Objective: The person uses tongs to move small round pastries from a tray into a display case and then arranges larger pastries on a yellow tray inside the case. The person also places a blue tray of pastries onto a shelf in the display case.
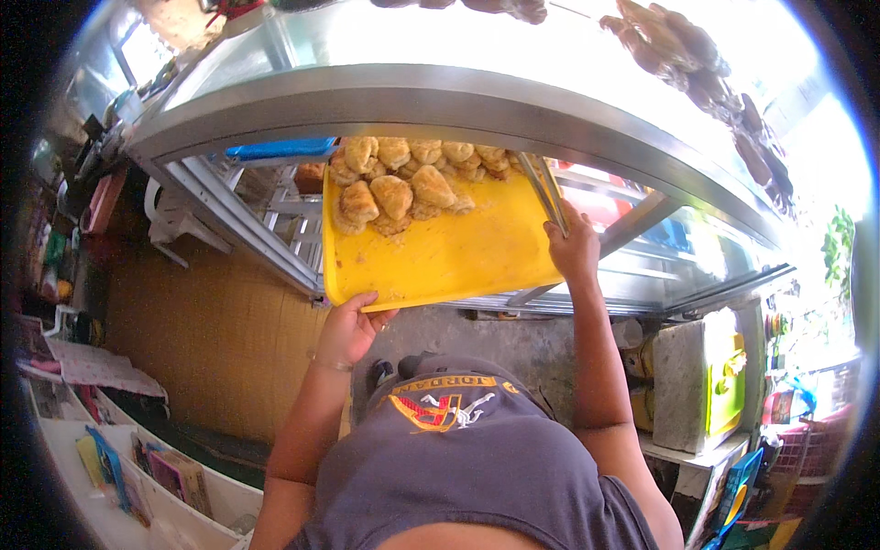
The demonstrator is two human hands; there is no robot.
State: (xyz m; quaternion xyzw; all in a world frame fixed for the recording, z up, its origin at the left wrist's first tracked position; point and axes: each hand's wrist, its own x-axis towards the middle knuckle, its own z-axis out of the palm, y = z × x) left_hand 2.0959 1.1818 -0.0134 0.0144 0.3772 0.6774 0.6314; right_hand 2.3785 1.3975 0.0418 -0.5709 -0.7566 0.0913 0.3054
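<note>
A yellow plastic tray (467,240) extends partly into a glass-and-aluminium display case. Golden baked pastries (392,196) are piled on its far part, mostly toward the left, and crumbs dot the bare near part. My left hand (350,326) grips the tray's near left corner, thumb on top and fingers beneath. At the tray's right side, my right hand (576,244) holds metal tongs (546,192) that point away from me. Whether its hidden fingers also grip the tray's edge, I cannot tell. The case's frame hides the far end of the tray.
The case's thick aluminium top rail (440,103) crosses above the tray. A blue tray (282,148) is inside at left. On the left stands a white plastic chair (179,213), with a white divided shelf (172,481) nearer me. Bagged goods (687,55) sit along the case top.
</note>
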